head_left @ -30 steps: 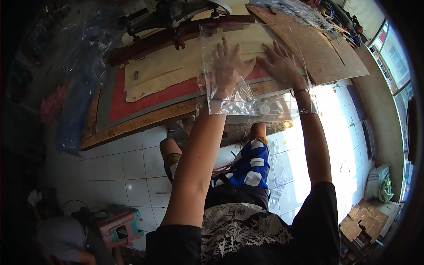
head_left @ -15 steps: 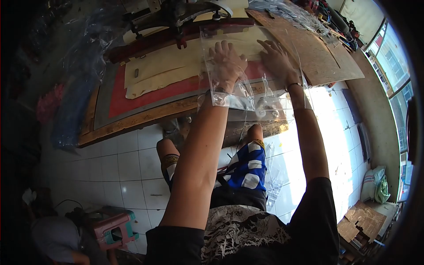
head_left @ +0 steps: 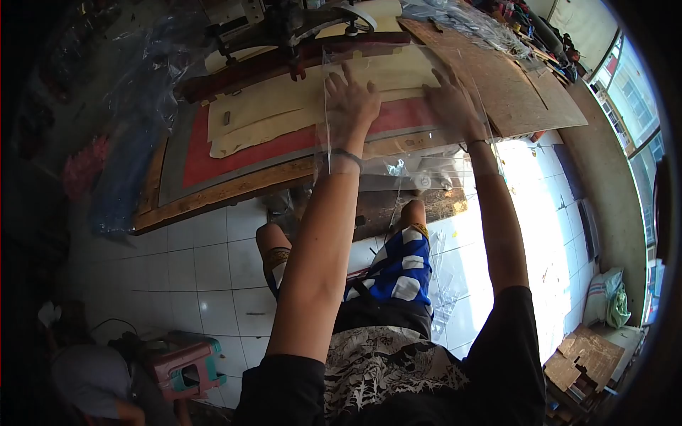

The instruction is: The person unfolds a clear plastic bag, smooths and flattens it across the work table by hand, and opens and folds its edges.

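Observation:
A clear plastic sheet [head_left: 398, 153] lies over the right part of the worktable, its near edge hanging past the wooden rim. My left hand [head_left: 352, 103] rests flat at the sheet's left side, fingers spread. Toward its right side is my right hand [head_left: 453, 106], also with fingers apart and slightly blurred. Whether the hands are over or under the plastic is hard to tell. Beneath it are a pale yellow sheet [head_left: 273, 117] with a torn edge and creases, and a red surface [head_left: 227, 169]. A small metal piece [head_left: 227, 118] sits on the yellow sheet's left end.
A dark red bar with a black machine frame [head_left: 291, 39] spans the table's back. Brown board [head_left: 526, 99] lies to the right, crumpled plastic [head_left: 472, 25] behind it. Bluish plastic [head_left: 128, 170] hangs at left. A person [head_left: 92, 380] bends near a pink-and-green stool [head_left: 188, 369].
My left hand has shifted slightly left and its fingers have spread. My right hand has moved a little right and down. The plastic's near part looks flatter, with fewer folds.

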The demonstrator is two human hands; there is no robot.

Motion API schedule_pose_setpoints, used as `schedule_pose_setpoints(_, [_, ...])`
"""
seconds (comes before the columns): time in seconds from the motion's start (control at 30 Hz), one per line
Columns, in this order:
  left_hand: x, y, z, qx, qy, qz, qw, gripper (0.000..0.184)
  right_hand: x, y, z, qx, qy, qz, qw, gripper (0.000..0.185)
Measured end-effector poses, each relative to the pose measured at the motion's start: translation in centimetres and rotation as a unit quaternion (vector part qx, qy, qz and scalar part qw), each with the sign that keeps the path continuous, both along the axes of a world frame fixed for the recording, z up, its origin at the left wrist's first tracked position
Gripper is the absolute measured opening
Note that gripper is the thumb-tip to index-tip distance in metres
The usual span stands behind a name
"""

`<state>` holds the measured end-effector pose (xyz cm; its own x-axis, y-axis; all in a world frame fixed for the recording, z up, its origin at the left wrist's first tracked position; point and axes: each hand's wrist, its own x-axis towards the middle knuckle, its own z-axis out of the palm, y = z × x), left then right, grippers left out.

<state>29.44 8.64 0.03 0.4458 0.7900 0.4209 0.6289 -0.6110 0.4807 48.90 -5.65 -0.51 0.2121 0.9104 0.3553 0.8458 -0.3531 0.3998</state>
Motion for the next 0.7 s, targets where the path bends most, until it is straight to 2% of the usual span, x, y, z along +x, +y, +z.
schedule_pose_setpoints(0.13, [-0.7, 0.3, -0.1, 0.058, 0.028, 0.02, 0.998, 0.071, 0.5, -0.8, 0.1, -0.04, -0.056, 0.05, 0.996, 0.036])
schedule_pose_setpoints(0.2, [-1.0, 0.2, -0.5, 0.088, 0.038, 0.02, 0.995, 0.07, -0.3, -1.4, 0.3, -0.001, 0.008, 0.033, 0.999, 0.035])
schedule_pose_setpoints(0.27, [-1.3, 0.0, -1.1, 0.112, 0.061, 0.017, 0.992, 0.07, -4.2, -2.5, 2.2, 0.12, 0.191, -0.027, 0.974, 0.033])
schedule_pose_setpoints(0.37, [-1.5, -1.0, -0.4, 0.205, 0.242, 0.054, 0.947, 0.071, -4.0, -2.3, 2.3, 0.068, 0.136, 0.112, 0.982, 0.03])
schedule_pose_setpoints(0.47, [-2.1, -1.1, -0.8, 0.226, 0.238, 0.019, 0.944, 0.072, -4.6, -1.1, 1.9, 0.067, 0.117, 0.162, 0.978, 0.027])
schedule_pose_setpoints(0.57, [-2.0, 0.0, -1.5, 0.073, 0.048, -0.051, 0.995, 0.073, -4.1, 0.6, 0.9, 0.115, 0.226, 0.219, 0.942, 0.026])
schedule_pose_setpoints(0.67, [-1.3, -0.2, -2.7, 0.149, -0.093, -0.03, 0.984, 0.059, -6.8, -0.7, 1.9, 0.165, 0.244, 0.196, 0.935, 0.029])
schedule_pose_setpoints(0.7, [-1.3, -0.2, -2.6, 0.139, -0.083, -0.03, 0.986, 0.059, -7.6, -1.3, 2.2, 0.175, 0.253, 0.184, 0.934, 0.032])
